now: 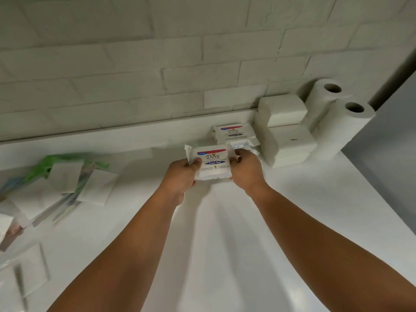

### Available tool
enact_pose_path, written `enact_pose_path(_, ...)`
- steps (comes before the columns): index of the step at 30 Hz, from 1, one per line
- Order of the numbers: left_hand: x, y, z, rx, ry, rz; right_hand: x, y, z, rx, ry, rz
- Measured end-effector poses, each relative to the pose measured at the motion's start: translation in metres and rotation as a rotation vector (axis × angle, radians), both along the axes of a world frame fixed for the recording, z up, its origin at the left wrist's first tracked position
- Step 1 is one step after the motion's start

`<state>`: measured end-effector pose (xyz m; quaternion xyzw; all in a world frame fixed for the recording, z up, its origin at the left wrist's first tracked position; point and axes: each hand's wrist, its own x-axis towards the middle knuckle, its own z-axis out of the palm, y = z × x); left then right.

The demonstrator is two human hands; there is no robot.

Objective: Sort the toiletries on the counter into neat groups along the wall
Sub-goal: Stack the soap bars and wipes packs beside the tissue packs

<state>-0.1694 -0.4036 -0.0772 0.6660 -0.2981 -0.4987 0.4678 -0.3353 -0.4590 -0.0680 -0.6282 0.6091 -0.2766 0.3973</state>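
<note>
Soap packet [212,164]: gripped at its short ends by left hand [180,176] and right hand [246,170], long axis crosswise; soap stack [235,134] by the wall lies just beyond, rightward, nearer the right hand.

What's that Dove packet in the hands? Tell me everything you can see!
The Dove packet is a white, plastic-looking wrapper with crimped ends. A red-and-blue stripe tops the word "Dove" and a blue "Fresh Red" label. It faces up. The left hand grips its left end, the right hand its right end, in front of a second packet by the wall.
</note>
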Motion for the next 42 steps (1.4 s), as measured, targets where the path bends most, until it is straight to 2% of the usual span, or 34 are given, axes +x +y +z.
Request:
enact_pose_path(8,-0.054,-0.043,-0.011,0.01,0.01,0.029,-0.051,-0.03,0.0,-0.076,0.128,-0.047)
enact_pose_path(14,-0.072,-0.065,-0.026,0.023,-0.059,0.082,-0.065,-0.048,-0.009,-0.164,0.352,0.123)
enact_pose_path(17,-0.078,-0.073,-0.031,0.0,-0.138,0.073,-0.066,-0.05,-0.014,-0.219,0.375,0.187)
enact_pose_path(24,-0.086,-0.081,-0.036,0.015,-0.264,0.076,-0.072,-0.055,-0.027,-0.168,0.39,0.315)
enact_pose_path(29,-0.088,-0.079,-0.042,0.041,-0.146,0.122,-0.07,-0.056,-0.03,-0.123,0.375,0.291)
enact_pose_path(33,-0.088,-0.079,-0.04,0.039,-0.17,0.089,-0.066,-0.058,-0.029,-0.06,0.428,0.282)
enact_pose_path(38,-0.08,-0.075,-0.028,0.042,-0.171,0.033,-0.054,-0.056,-0.015,-0.188,0.64,0.306)
enact_pose_path(42,-0.062,-0.061,-0.013,0.044,-0.215,0.067,-0.034,-0.045,0.001,-0.26,0.61,0.357)
